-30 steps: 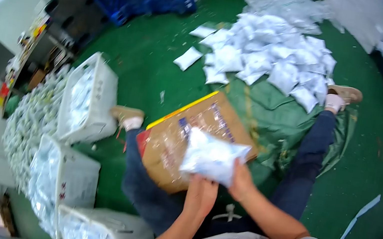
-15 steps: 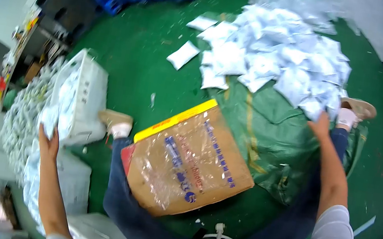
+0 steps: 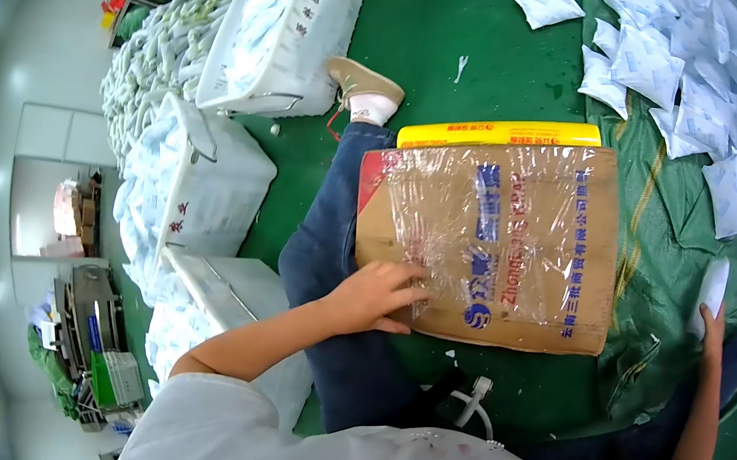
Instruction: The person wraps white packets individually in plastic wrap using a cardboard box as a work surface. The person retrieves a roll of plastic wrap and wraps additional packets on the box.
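Note:
My left hand [image 3: 375, 297] rests on the near left corner of a cardboard box [image 3: 530, 257], its fingers spread and nothing visible in them. The box has clear tape and blue and red print on top, and stands between my legs. Along its far edge runs a yellow printed strip [image 3: 502, 133]. At the right, my right hand [image 3: 712, 331] grips a white packet [image 3: 712, 295], seen nearly edge-on above the green tarp [image 3: 634, 304]. A large heap of white packets [image 3: 707, 101] lies just beyond that hand.
White crates filled with pale packets stand at my left: one far crate [image 3: 325, 52], a middle crate [image 3: 223, 196] and a near one [image 3: 232, 285]. Behind them is a mound of whitish pieces [image 3: 170, 46]. One loose packet [image 3: 548, 7] lies on the green floor [image 3: 425, 6].
My left hand has come from the crate, where it held a white packet, to the box. My right hand has drawn a packet away from the heap. The view has turned left.

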A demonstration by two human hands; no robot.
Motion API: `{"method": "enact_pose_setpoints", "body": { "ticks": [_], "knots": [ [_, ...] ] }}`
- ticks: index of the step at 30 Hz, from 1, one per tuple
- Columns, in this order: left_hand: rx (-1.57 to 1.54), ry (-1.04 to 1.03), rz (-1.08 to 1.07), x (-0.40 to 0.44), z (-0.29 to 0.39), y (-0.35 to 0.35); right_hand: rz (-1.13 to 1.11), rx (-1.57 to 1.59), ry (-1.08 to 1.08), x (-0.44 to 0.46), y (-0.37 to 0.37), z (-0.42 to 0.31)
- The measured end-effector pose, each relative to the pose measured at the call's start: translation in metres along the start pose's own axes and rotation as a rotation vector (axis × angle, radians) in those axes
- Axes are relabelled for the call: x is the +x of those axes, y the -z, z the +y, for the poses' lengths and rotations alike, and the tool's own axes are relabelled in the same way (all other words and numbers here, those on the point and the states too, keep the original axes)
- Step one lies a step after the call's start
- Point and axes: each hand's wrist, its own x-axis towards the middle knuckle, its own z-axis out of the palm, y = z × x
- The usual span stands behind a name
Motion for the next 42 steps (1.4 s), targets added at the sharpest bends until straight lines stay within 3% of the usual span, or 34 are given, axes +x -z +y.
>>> {"method": "enact_pose_setpoints", "body": {
  "ticks": [1, 3, 5, 6, 7, 8, 11, 13, 16, 19, 22, 24, 27, 32, 37, 39, 42],
  "knots": [
    [0.054, -0.006, -0.022, 0.0, 0.009, 0.001, -0.113, 0.325, -0.471, -0.05, -0.018, -0.056],
    [0.048, -0.022, 0.028, -0.005, 0.001, -0.011, -0.239, 0.801, -0.379, -0.095, -0.043, -0.078],
    [0.014, -0.05, 0.044, -0.009, -0.018, -0.024, -0.191, 1.007, -0.168, -0.132, -0.083, -0.128],
    [-0.023, -0.068, 0.033, -0.009, -0.03, -0.029, -0.185, 0.899, -0.023, -0.143, -0.1, -0.147],
    [-0.059, -0.091, 0.02, -0.009, -0.038, -0.034, -0.222, 0.598, 0.209, -0.153, -0.119, -0.176],
    [-0.084, -0.123, 0.082, -0.008, -0.04, -0.038, -0.25, 0.345, 0.307, -0.168, -0.146, -0.221],
    [0.006, -0.231, 0.201, -0.01, -0.03, -0.028, -0.173, -0.294, 0.971, -0.215, -0.247, -0.369],
    [0.054, -0.298, 0.216, -0.013, -0.031, -0.032, -0.198, -0.886, 0.939, -0.231, -0.294, -0.405],
    [0.057, -0.271, 0.241, -0.019, -0.034, -0.041, -0.174, -0.913, 1.078, -0.208, -0.346, -0.373],
    [0.022, -0.181, 0.23, -0.025, -0.029, -0.04, -0.175, -0.804, 1.111, -0.215, -0.339, -0.379],
    [-0.007, -0.122, 0.333, -0.03, -0.024, -0.032, -0.243, -0.403, 0.903, -0.222, -0.294, -0.35],
    [-0.043, -0.092, 0.422, -0.033, -0.019, -0.032, -0.333, -0.447, 0.814, -0.236, -0.257, -0.315],
    [-0.103, -0.019, 0.5, -0.037, -0.016, -0.036, -0.191, -0.676, 1.128, -0.25, -0.247, -0.295],
    [-0.267, 0.178, 0.537, -0.052, -0.008, -0.033, -0.056, -0.529, 1.131, -0.218, -0.276, -0.28],
    [-0.243, 0.273, 0.602, -0.112, 0.004, 0.001, -0.255, -0.568, 1.195, -0.254, -0.212, -0.289],
    [-0.112, 0.135, 0.468, -0.141, 0.03, 0.02, -0.421, -0.621, 1.213, -0.282, -0.171, -0.297],
    [-0.166, 0.033, 0.484, -0.146, 0.067, 0.033, -0.481, -0.611, 1.176, -0.318, -0.137, -0.327]
  ]
}}
